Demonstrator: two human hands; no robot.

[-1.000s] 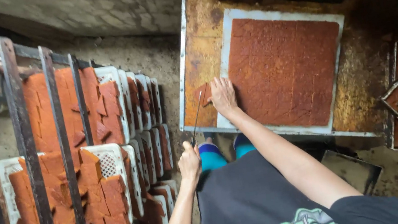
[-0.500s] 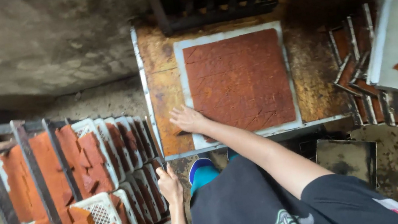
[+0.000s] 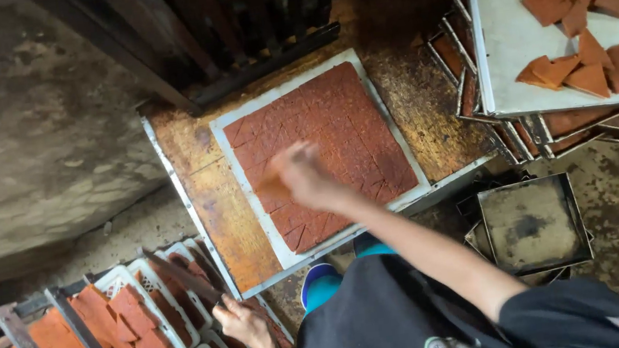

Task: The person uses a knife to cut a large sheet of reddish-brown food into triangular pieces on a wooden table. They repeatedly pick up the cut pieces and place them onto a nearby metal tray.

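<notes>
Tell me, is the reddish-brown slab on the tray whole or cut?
Cut: the slab shows a grid of score lines dividing it into squares.

A reddish-brown slab [image 3: 322, 149], flat and square, lies on a pale tray [image 3: 223, 141] that sits skewed on the stained counter [image 3: 211, 202]. Scored lines divide it into small squares and triangles, all in place. A thin dark blade [image 3: 180, 275], possibly a knife, slants over white crates [image 3: 122, 282] of similar pieces, lower left.

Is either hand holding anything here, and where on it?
Left hand grips a knife by its handle. Right hand, blurred over the scored slab: cannot tell.
</notes>
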